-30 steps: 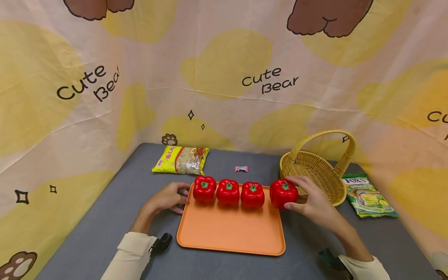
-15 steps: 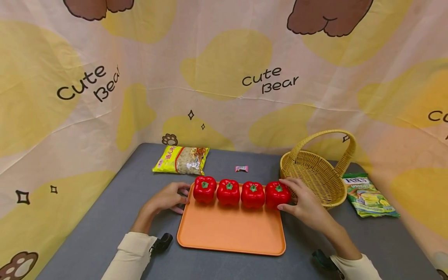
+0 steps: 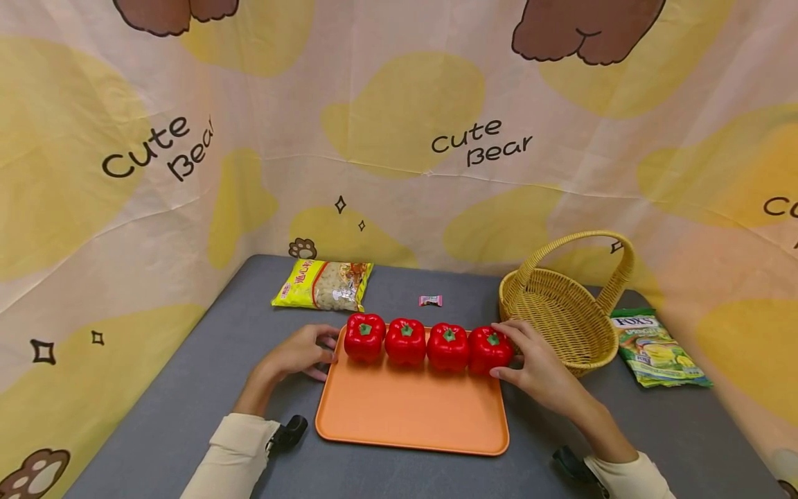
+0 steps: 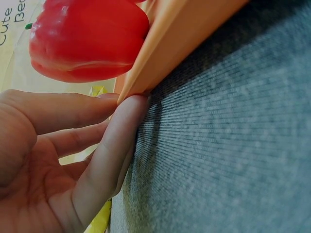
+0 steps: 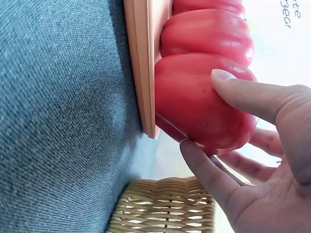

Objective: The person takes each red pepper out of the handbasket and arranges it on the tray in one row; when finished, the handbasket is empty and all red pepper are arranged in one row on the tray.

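Observation:
A row of several glossy red bell peppers point(image 3: 406, 342) with green stems sits along the far side of an orange tray point(image 3: 411, 416). My right hand point(image 3: 545, 367) holds the rightmost bell pepper point(image 3: 489, 355) at the tray's far right corner. In the right wrist view its thumb point(image 5: 243, 94) lies on one side of that pepper and the fingers round the other, with the neighbouring pepper right against it. My left hand point(image 3: 299, 352) pinches the tray's left rim between thumb and fingers, as the left wrist view shows, close beside the leftmost bell pepper point(image 4: 90, 39).
A wicker basket point(image 3: 548, 319) with a tall handle stands behind my right hand. Right of it lies a green FOX'S candy bag point(image 3: 654, 350). A yellow food bag point(image 3: 321, 285) and a small pink-wrapped sweet point(image 3: 430, 301) lie behind the tray on the grey table point(image 3: 274, 461).
My right hand has moved left with the rightmost bell pepper, closing the gap to its neighbour, and the two middle peppers have shifted slightly left. The left hand has stayed on the tray rim.

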Motion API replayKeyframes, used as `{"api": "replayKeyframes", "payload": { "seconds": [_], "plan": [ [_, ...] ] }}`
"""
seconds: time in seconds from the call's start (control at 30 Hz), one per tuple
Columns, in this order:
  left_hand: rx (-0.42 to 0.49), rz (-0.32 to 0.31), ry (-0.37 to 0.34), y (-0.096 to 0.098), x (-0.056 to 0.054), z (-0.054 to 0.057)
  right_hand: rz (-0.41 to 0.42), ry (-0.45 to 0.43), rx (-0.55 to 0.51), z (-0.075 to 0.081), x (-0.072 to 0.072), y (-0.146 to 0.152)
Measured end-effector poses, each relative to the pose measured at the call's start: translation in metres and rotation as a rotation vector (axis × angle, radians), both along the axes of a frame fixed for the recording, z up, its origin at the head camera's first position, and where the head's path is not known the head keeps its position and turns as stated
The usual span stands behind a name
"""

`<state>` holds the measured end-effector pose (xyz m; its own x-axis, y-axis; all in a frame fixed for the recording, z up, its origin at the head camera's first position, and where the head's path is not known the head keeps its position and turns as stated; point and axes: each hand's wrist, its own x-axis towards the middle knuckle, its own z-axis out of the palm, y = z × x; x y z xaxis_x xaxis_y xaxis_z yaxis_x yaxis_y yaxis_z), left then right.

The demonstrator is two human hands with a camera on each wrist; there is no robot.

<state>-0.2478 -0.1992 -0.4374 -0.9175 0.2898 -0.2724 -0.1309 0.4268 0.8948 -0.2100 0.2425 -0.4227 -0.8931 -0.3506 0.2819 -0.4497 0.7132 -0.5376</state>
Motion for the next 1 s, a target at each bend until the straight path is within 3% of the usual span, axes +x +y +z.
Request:
{"api": "replayKeyframes", "payload": {
  "seconds": [0.6,1.0],
  "plan": [
    [-0.007,0.000,-0.001,0.0008,0.0013,0.0025,-0.003,-0.073,-0.038,0.0031,0.0020,0.0027],
    [-0.017,-0.006,0.008,-0.0010,0.0008,0.0028,0.000,-0.074,-0.032,0.0028,0.0027,0.0043]
  ]
}}
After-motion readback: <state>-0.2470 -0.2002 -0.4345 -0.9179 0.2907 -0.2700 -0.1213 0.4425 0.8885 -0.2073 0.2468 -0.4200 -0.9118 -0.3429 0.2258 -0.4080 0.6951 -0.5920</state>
